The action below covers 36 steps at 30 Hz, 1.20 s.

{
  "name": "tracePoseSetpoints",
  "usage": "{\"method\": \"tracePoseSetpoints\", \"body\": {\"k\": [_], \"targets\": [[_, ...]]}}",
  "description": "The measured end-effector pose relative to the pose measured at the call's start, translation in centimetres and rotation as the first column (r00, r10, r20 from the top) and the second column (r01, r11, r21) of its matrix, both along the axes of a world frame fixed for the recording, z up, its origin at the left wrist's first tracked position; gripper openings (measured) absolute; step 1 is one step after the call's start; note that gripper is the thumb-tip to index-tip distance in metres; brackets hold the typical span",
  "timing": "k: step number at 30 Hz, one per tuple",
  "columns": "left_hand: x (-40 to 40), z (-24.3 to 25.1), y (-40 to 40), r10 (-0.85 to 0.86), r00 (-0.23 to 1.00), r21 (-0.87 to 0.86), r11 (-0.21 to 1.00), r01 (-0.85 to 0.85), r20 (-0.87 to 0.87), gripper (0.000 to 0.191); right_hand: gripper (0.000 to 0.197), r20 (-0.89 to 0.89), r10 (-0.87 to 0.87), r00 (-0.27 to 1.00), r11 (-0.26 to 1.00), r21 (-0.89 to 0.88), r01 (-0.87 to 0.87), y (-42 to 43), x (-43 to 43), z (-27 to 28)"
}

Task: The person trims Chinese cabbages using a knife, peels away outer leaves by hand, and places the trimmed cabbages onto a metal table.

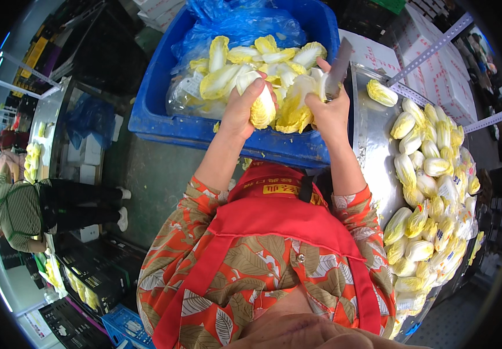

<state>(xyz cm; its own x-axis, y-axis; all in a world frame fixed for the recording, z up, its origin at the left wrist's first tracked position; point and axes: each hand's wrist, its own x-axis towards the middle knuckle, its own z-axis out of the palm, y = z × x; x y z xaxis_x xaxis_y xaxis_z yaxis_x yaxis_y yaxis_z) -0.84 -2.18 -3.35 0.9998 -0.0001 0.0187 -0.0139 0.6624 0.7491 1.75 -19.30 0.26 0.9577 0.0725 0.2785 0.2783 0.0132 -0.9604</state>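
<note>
My left hand (247, 104) grips a small trimmed napa cabbage head (263, 109), pale at its base and yellow lower down. To its right, my right hand (331, 107) holds a knife (340, 61) with its broad blade pointing up, together with loose yellow-edged cabbage leaves (296, 104). Both hands are above the near side of a blue plastic bin (233, 144). Inside the bin lie many loose cabbage leaves (220, 80) on clear plastic, with a crumpled blue plastic bag (251, 26) behind them. The knife's handle is mostly hidden by my fingers.
At the right, a metal table (366, 131) bears a large pile of napa cabbages (425, 148), some in printed clear bags. White cartons (434, 65) stand beyond it. On the left, a person in a striped top (21, 213) stands at another table, near black crates (98, 266) and a blue crate (128, 327).
</note>
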Motion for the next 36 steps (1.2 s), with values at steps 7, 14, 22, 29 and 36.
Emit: {"method": "tracePoseSetpoints", "body": {"k": [7, 14, 22, 29, 36], "targets": [[-0.3, 0.1, -0.5, 0.045, 0.998, 0.042, 0.998, -0.043, -0.037, 0.047, 0.059, 0.021, 0.072, 0.997, 0.997, -0.044, -0.071, 1.4, 0.1, 0.2], [-0.7, 0.9, -0.6, 0.009, 1.000, 0.159, 0.987, -0.008, -0.007, 0.048, 0.071, -0.027, 0.268, 0.963, 0.960, -0.073, -0.269, 1.7, -0.2, 0.2], [-0.7, 1.2, 0.1, 0.019, 0.993, 0.377, 0.924, -0.064, 0.120, 0.048, 0.073, -0.089, 0.404, 0.910, 0.913, -0.027, -0.408, 1.3, 1.0, -0.2], [-0.9, 0.9, 0.6, -0.007, 0.991, 0.432, 0.901, -0.052, 0.135, 0.054, 0.070, -0.088, 0.424, 0.901, 0.904, -0.026, -0.428, 1.3, 0.9, 0.0], [-1.2, 1.4, 0.8, -0.004, 0.991, 0.474, 0.879, -0.062, 0.137, 0.059, 0.067, -0.037, 0.354, 0.934, 0.926, -0.128, -0.356, 1.5, 0.7, 0.2]]}}
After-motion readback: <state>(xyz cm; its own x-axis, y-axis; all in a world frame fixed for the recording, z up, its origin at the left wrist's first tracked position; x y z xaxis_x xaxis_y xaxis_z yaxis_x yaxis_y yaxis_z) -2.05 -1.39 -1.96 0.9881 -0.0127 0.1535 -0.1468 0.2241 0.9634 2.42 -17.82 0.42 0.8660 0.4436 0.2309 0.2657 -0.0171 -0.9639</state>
